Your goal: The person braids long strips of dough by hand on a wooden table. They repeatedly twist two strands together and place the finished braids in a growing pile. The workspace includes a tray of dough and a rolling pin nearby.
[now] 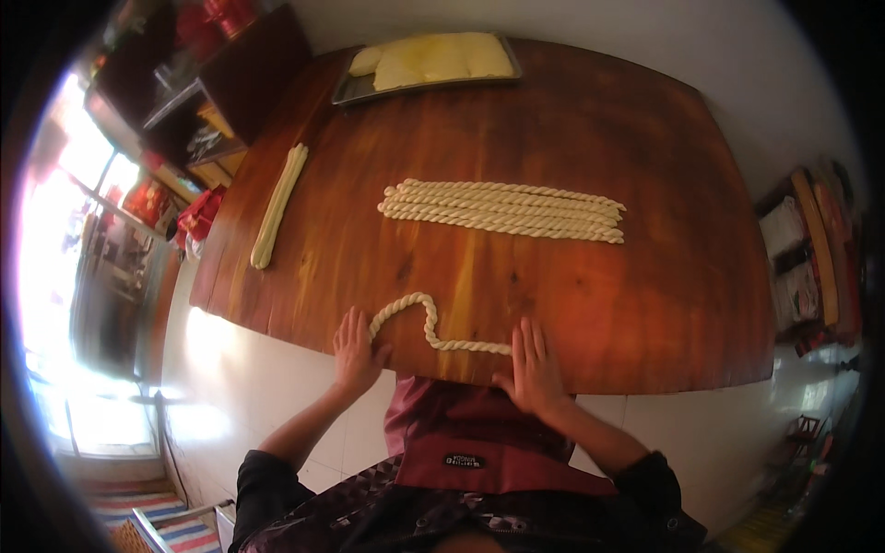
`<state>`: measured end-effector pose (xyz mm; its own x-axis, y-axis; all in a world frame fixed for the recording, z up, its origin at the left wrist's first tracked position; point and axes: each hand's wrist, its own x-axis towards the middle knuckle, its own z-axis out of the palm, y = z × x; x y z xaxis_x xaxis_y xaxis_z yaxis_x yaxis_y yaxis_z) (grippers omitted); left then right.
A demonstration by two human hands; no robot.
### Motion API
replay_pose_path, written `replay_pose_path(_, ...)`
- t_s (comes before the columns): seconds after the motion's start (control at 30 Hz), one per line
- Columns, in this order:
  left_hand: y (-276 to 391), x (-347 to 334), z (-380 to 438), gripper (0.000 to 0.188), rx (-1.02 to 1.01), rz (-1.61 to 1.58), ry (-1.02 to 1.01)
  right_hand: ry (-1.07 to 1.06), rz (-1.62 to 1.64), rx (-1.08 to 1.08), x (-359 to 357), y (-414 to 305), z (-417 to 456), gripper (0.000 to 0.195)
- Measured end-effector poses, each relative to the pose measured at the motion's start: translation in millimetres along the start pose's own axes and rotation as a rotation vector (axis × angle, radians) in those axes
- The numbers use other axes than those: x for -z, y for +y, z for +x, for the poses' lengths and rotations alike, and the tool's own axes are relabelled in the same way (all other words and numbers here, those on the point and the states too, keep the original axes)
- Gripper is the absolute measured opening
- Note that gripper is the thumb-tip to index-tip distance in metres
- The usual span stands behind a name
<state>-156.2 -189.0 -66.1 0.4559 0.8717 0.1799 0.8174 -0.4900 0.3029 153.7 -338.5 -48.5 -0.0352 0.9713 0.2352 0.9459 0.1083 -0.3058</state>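
A twisted rope of dough (430, 325) lies in a wavy line near the front edge of the wooden table. At its left end, my left hand (358, 351) rests flat, with the thumb apart from the fingers. My right hand (531, 366) lies flat over its right end, fingers stretched forward. Neither hand's fingers are curled round the dough; the parts beneath the palms are hidden. Beyond the hands, several twisted dough ropes (501, 209) lie side by side in a row. Plain, untwisted dough strips (280, 207) lie together at the left.
A metal tray (429, 86) holding a slab of dough (442, 59) stands at the table's far edge. The wooden table (657, 290) has its front edge close to my apron. Dark shelves (242, 76) stand beyond its left side, and a rack with boards (816, 249) is at the right.
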Motion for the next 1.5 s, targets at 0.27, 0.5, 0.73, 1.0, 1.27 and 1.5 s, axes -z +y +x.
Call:
replay_pose_path(0.27,-25,4,59,0.007,0.172,-0.486,0.194,-0.028,0.148,0.523,-16,90,63,0.039)
replay_pose_path(0.5,-26,19,196,0.031,-0.335,-0.33,0.268,0.303,0.283,-0.081,70,186,93,0.023)
replay_pose_path(0.73,-8,-33,242,0.094,-0.476,0.08,-0.003,0.15,-0.121,-0.041,47,257,129,0.082)
replay_pose_path(1.0,-2,-29,320,0.091,-0.543,0.104,-0.383,0.045,-0.058,0.02,44,275,174,0.083)
replay_pose_path(1.27,-6,-10,299,0.066,-0.543,0.292,-0.499,0.071,-0.014,0.098,56,254,157,0.057)
replay_pose_path(1.5,10,94,391,0.037,0.208,-0.266,-1.012,-0.457,0.502,-0.303,149,271,235,0.036)
